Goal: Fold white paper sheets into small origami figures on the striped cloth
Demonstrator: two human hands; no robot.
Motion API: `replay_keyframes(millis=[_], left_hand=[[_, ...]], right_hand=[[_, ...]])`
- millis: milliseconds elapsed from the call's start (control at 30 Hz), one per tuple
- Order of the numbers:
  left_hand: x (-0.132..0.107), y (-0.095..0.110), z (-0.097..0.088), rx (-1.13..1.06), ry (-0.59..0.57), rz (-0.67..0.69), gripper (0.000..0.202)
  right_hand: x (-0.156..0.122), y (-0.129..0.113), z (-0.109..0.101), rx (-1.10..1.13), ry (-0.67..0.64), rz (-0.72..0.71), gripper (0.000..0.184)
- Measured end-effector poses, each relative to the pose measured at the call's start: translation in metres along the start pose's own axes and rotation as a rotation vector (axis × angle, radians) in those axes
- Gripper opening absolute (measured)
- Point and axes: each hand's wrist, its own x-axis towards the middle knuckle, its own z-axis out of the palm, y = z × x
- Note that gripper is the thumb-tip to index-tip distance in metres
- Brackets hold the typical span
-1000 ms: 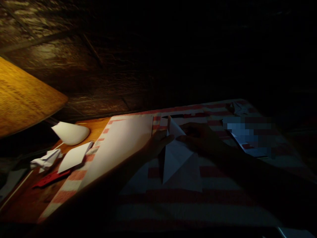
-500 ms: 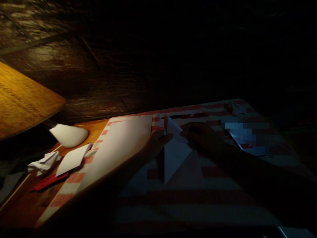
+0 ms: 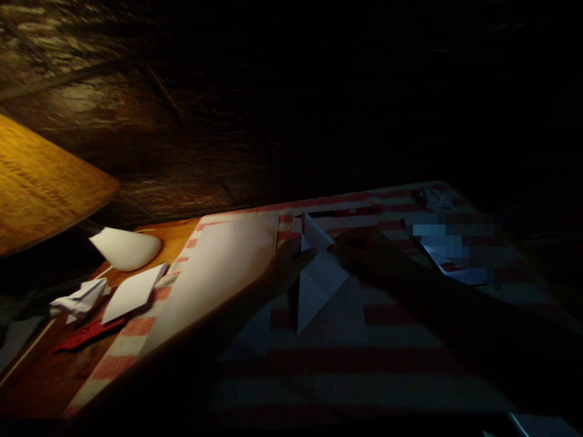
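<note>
A folded sheet of white paper [image 3: 317, 288] stands in front of me on a red and white striped cloth [image 3: 328, 391]. My left hand [image 3: 291, 261] grips its left edge, thumb lying across the front face. On the right side, my right hand [image 3: 362, 249] pinches the paper's edge with curled fingers; deep shadow hides most of them. Triangular creases and a flap show on the paper. Under my left forearm lies a large flat white sheet [image 3: 223, 249]. Another pale sheet [image 3: 250, 337] sits in shadow nearer to me.
A lit phone or tablet screen [image 3: 455, 249], partly blurred, lies to the right, with crumpled paper [image 3: 432, 197] behind it. At left are a lamp shade [image 3: 40, 182], its white base [image 3: 127, 249], a white pad [image 3: 136, 294], folded paper [image 3: 82, 298] and a red object [image 3: 88, 334].
The folded paper's lower tip has shifted slightly left and its front flap lies a little differently. My right hand has moved slightly down. Both hands keep hold of the paper.
</note>
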Motion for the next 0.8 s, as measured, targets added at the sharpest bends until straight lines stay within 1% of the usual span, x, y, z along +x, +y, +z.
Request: replay_keyframes(millis=[100,167,267,433,667,800], left_hand=[[0.001,0.000,-0.001,0.054,0.006,0.012,0.030],[0.001,0.002,-0.001,0.048,-0.003,0.018,0.027],[0.001,0.004,0.000,-0.011,-0.013,0.022,0.027],[-0.001,0.007,0.001,-0.138,-0.021,-0.013,0.034],[-0.003,0.008,0.001,-0.208,-0.015,-0.044,0.034],[-0.004,0.011,0.001,-0.224,-0.035,-0.024,0.032]], right_hand=[[-0.001,-0.001,0.000,-0.043,0.006,-0.015,0.027],[-0.001,0.000,0.000,-0.052,0.003,-0.026,0.025],[-0.001,0.000,-0.001,-0.033,-0.005,-0.036,0.026],[-0.002,-0.004,-0.001,0.018,-0.006,-0.029,0.029],[-0.001,-0.005,0.000,0.084,-0.023,-0.026,0.027],[-0.003,-0.009,0.000,0.047,-0.029,-0.018,0.025]])
